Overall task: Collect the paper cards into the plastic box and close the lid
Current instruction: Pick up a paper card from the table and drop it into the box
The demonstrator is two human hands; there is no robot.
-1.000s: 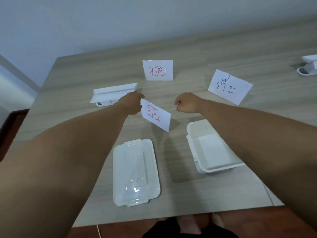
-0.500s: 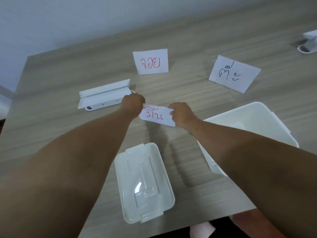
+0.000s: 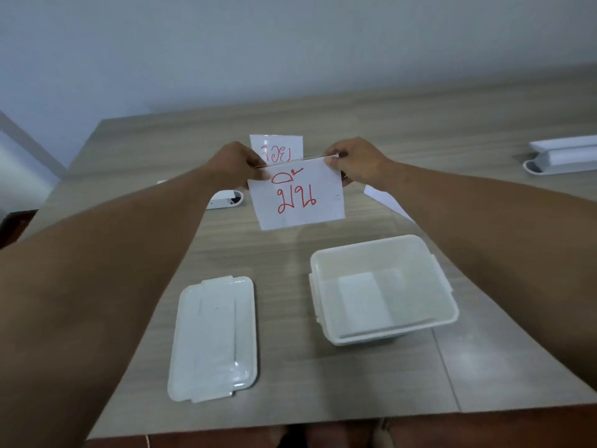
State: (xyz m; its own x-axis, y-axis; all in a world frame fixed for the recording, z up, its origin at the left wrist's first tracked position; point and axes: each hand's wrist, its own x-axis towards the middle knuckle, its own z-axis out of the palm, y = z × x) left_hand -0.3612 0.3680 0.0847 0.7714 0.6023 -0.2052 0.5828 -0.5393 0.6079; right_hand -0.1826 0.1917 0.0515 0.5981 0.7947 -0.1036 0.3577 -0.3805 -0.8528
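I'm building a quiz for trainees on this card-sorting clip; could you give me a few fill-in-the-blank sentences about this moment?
1. The card with red writing is held at its top corners by ____ hands, the left hand and right hand.
2. The plastic box stands ____, its lid off.
3. The lid lies flat on the table, to the ____ of the box.

Missing words: both; open; left

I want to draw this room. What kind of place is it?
Probably a plain indoor workroom or classroom. There is a long wooden table against a bare pale wall, with handwritten cards, white card holders and a plastic box laid out.
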